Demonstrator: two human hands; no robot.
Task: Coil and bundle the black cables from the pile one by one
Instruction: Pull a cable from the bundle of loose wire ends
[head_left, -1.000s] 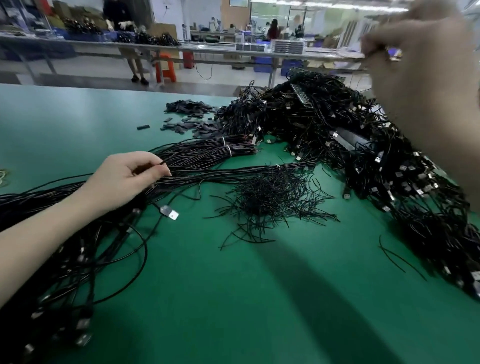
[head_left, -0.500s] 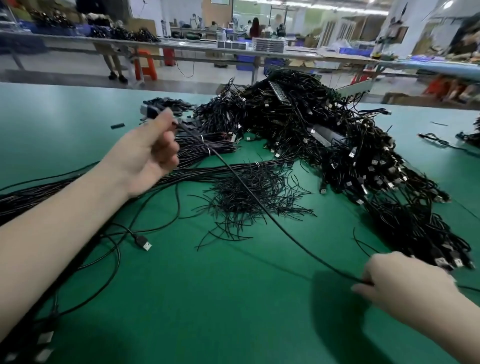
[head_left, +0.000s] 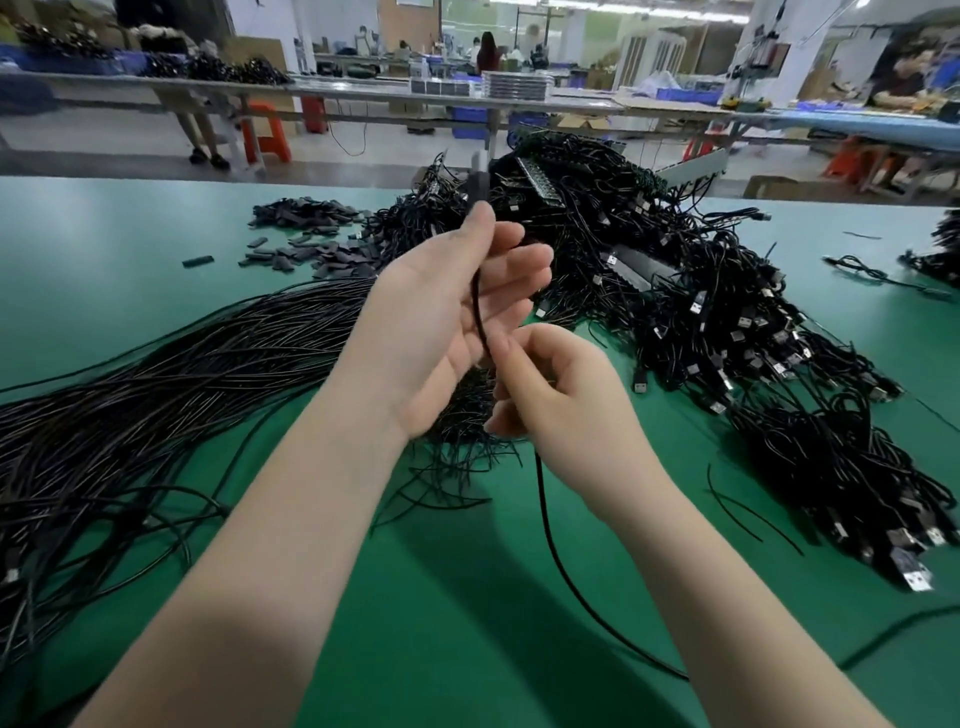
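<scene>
My left hand (head_left: 441, 317) is raised palm up over the green table and pinches one black cable (head_left: 550, 530) just below its plug, which sticks up above my thumb. The cable runs down across my left palm. My right hand (head_left: 561, 395) sits just below and right of it, fingers curled, pinching the same cable. From there the cable hangs down and trails off to the right over the table. A big tangled pile of black cables (head_left: 701, 322) with metal plugs lies behind and to the right.
A long sheaf of straight black cables (head_left: 171, 405) stretches across the left of the green table (head_left: 467, 623). Loose black ties (head_left: 457, 457) lie under my hands. Small black flat pieces (head_left: 311, 249) are scattered at the back left. Work benches and people stand beyond the table.
Both hands came together at the centre: my right hand rose from the lower right up to the left hand, which turned palm up and moved right, still holding the cable's plug end.
</scene>
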